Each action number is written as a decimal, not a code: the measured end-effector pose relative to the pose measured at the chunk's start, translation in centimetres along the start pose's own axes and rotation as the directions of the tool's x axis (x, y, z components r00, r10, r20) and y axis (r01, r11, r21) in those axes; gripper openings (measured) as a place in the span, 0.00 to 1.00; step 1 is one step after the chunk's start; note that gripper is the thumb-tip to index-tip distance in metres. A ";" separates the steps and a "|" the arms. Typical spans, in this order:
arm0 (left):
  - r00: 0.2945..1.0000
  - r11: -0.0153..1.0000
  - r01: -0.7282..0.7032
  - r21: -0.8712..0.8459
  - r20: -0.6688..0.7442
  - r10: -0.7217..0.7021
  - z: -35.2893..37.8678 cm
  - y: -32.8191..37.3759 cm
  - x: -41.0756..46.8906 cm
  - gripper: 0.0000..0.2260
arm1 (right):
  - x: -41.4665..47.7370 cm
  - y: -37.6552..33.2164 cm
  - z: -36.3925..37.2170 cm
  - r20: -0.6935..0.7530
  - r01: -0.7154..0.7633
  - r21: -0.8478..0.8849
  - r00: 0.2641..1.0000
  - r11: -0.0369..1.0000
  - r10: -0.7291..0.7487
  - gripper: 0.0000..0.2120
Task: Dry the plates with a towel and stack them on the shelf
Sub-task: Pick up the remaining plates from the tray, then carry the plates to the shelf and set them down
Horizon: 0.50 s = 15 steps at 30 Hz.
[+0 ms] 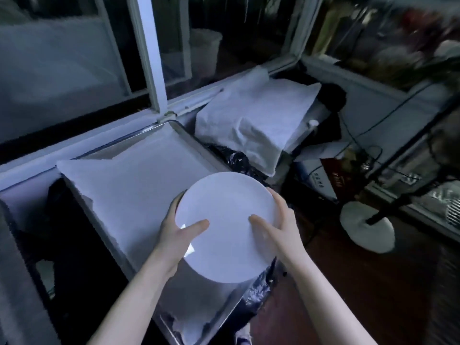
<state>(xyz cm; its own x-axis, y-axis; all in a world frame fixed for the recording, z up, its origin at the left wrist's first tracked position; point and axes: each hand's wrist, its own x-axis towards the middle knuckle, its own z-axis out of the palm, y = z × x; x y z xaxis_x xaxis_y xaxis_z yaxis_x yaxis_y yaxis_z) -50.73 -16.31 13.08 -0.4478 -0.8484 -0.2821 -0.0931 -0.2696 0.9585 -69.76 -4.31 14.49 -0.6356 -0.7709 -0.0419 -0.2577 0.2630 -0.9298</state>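
Observation:
A round white plate (227,215) is held with both hands above the near right part of a flat metal tray surface (139,180) lined with white paper. My left hand (178,235) grips the plate's left rim, thumb lying on its top face. My right hand (278,225) grips the right rim the same way, thumb on top and fingers curled under the edge. The plate is tilted slightly toward me. No towel is in either hand.
A white cloth (251,120) drapes over a bulky object at the back right. Window frames (149,58) run behind the surface. Black plastic (234,158) lies between surface and cloth. A fan base (366,227) and its pole stand on the dark floor at right.

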 end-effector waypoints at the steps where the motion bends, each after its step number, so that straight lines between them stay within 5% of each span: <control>1: 0.998 1.000 -0.005 0.008 0.064 0.004 1.3 0.2 -0.7 0.29 | -1.8 0.1 -1.6 -0.055 0.001 0.006 0.999 1.000 0.000 0.32; 8: 0.877 0.999 -0.002 0.053 0.481 -0.024 14.6 0.8 -8.0 0.29 | -15.6 2.9 -13.9 -0.455 -0.161 0.085 0.872 0.983 0.182 0.35; 15: 0.588 0.968 -0.181 0.173 0.808 -0.034 29.9 -0.9 -21.4 0.32 | -33.3 6.6 -25.5 -0.762 -0.203 0.205 0.581 0.957 0.286 0.35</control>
<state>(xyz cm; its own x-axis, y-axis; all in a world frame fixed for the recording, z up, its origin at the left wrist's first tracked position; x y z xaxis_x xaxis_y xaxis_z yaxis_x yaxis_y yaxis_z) -67.65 15.70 19.53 -0.9788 -0.1212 -0.1651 -0.1628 -0.0290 0.9862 -68.85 37.87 19.10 -0.9975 0.0696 -0.0120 0.0317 0.2890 -0.9568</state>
